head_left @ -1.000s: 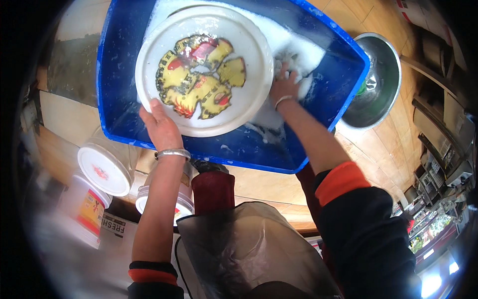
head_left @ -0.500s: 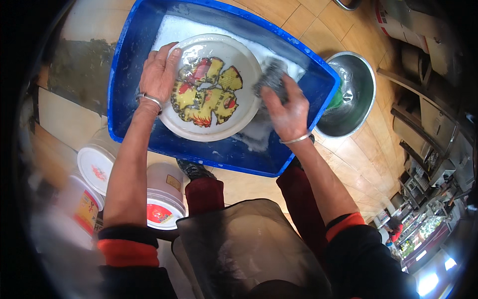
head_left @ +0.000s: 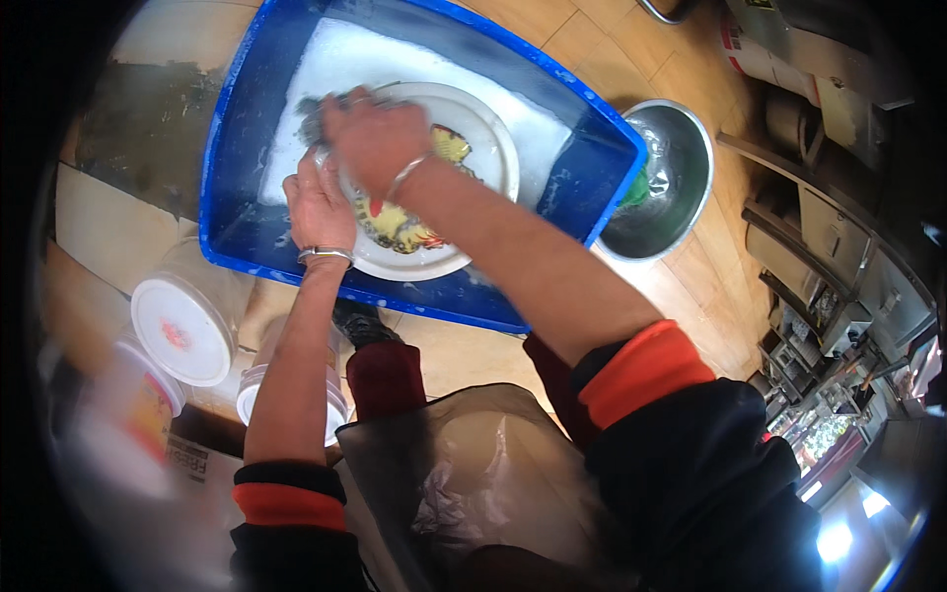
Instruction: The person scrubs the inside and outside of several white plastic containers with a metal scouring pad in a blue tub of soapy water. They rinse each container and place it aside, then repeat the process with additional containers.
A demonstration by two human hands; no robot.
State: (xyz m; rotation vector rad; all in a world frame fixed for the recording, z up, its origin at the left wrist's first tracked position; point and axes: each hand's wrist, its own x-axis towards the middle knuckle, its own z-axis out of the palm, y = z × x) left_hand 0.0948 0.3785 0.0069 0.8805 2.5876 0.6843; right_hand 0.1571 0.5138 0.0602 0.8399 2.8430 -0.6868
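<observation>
A round white plastic lid (head_left: 496,183) with a torn yellow and red label lies tilted in a blue tub (head_left: 557,232) that has white suds (head_left: 355,59) in it. My left hand (head_left: 324,209) grips the lid's left rim, fingers partly behind my right hand. Across the lid reaches my right hand (head_left: 380,148), blurred by motion, closed on a grey metal scouring pad (head_left: 314,120) at the lid's upper left edge. Most of the pad is covered by the fingers, and my right forearm hides part of the label.
A steel basin (head_left: 698,187) with something green in it stands right of the tub. Lidded white buckets (head_left: 187,326) stand at the lower left, beside my shoe (head_left: 363,324). Metal shelving (head_left: 838,232) runs along the right. The floor is tiled.
My right hand has swept the scouring pad from the lid's right edge across to its upper left. My left hand has stayed on the left rim, slightly lower.
</observation>
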